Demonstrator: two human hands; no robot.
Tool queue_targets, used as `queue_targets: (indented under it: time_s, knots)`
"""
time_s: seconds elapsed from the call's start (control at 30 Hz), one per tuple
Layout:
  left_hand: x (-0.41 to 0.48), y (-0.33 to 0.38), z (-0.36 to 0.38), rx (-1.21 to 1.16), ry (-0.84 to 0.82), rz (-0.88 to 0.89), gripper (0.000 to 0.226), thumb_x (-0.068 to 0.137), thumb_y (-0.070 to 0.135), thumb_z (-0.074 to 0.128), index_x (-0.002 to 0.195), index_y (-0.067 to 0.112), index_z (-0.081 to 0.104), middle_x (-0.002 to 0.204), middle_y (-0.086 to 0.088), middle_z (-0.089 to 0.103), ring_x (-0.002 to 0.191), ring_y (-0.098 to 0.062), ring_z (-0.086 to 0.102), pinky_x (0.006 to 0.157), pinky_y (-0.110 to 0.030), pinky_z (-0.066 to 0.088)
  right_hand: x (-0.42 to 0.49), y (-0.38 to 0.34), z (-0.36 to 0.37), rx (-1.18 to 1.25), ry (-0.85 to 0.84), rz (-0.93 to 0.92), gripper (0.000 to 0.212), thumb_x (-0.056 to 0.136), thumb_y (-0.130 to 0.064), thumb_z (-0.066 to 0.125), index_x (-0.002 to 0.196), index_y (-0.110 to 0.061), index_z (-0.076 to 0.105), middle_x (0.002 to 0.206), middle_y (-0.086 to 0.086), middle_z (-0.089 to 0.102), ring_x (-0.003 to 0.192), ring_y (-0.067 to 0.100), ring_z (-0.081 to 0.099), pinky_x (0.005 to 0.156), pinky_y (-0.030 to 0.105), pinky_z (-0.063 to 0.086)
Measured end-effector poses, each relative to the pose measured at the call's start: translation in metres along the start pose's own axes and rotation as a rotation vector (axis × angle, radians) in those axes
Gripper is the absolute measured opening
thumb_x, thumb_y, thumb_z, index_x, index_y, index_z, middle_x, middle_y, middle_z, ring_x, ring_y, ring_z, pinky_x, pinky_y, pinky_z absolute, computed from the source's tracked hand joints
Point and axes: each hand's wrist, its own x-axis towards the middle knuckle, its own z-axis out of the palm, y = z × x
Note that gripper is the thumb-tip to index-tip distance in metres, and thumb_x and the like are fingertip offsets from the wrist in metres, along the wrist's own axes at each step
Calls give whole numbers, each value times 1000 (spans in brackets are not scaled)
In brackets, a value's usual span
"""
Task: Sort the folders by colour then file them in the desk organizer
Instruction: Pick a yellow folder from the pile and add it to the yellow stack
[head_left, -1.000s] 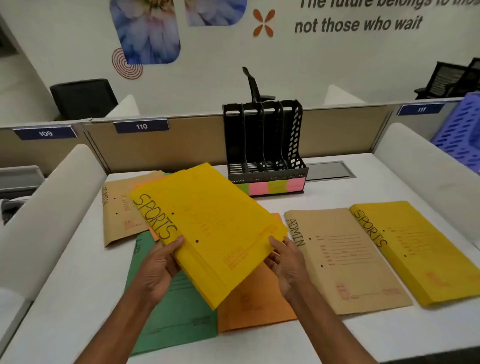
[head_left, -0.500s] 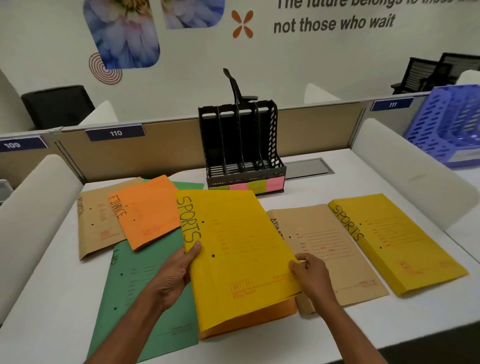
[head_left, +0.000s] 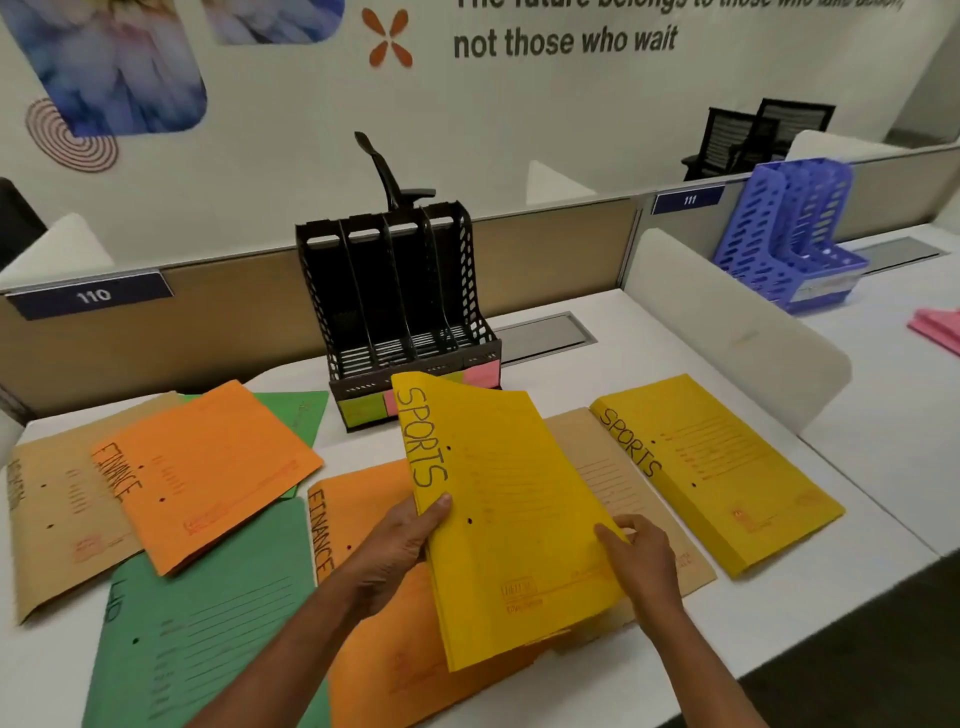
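1. 2 arms of 1 person are in view, each seen from the forearm down to the fingers.
2. The left hand (head_left: 395, 551) is bare. Its back, knuckles and thumb show.
3. The right hand (head_left: 641, 561) is bare too. Its back shows, with faint ridges running toward the knuckles.
4. The left forearm (head_left: 301, 649) is bare skin along all the length that shows, narrow at the wrist and broader lower down.
5. The right forearm (head_left: 691, 675) is equally bare and of the same slim build.
6. Both forearms are cut off past the near edge of the table (head_left: 779, 613).
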Motion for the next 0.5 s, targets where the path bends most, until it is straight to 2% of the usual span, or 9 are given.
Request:
queue_targets:
  time_s: [0.1, 0.23, 0.4, 0.5]
  knots:
    - [23, 3, 23, -43, -38, -7, 40, 100, 37, 51, 139, 30, 52, 132, 2, 67, 120, -20, 65, 88, -28, 58, 26, 13, -25, -13, 37, 19, 23, 90, -24, 70, 110, -13, 65, 120, 17, 65, 110, 35, 59, 85, 40, 49]
    - [55, 4, 60, -126, -69, -40, 40, 99, 38, 55, 138, 29, 56, 134, -1, 66, 123, -21, 63, 92, -31, 57, 67, 25, -61, -52, 28, 29, 29, 90, -30, 69, 112, -11, 65, 113, 16, 67, 97, 30, 59, 75, 35, 46]
    - [100, -3, 115, -296, -58, -94, 45, 95, 35, 61, 139, 23, 56, 136, -6, 64, 125, -24, 62, 91, -34, 57, 125, 37, -112, 40, -75, 42, 44, 91, -36, 69, 126, -10, 62, 120, 13, 63, 107, 29, 59, 83, 44, 54]
    - [122, -5, 145, -312, -96, -114, 40, 93, 39, 64, 132, 29, 64, 136, -6, 64, 126, -25, 61, 92, -35, 57, 154, 44, -138, 68, -64, 34, 49, 90, -35, 70, 131, -9, 60, 127, 13, 61, 114, 30, 58, 88, 46, 53]
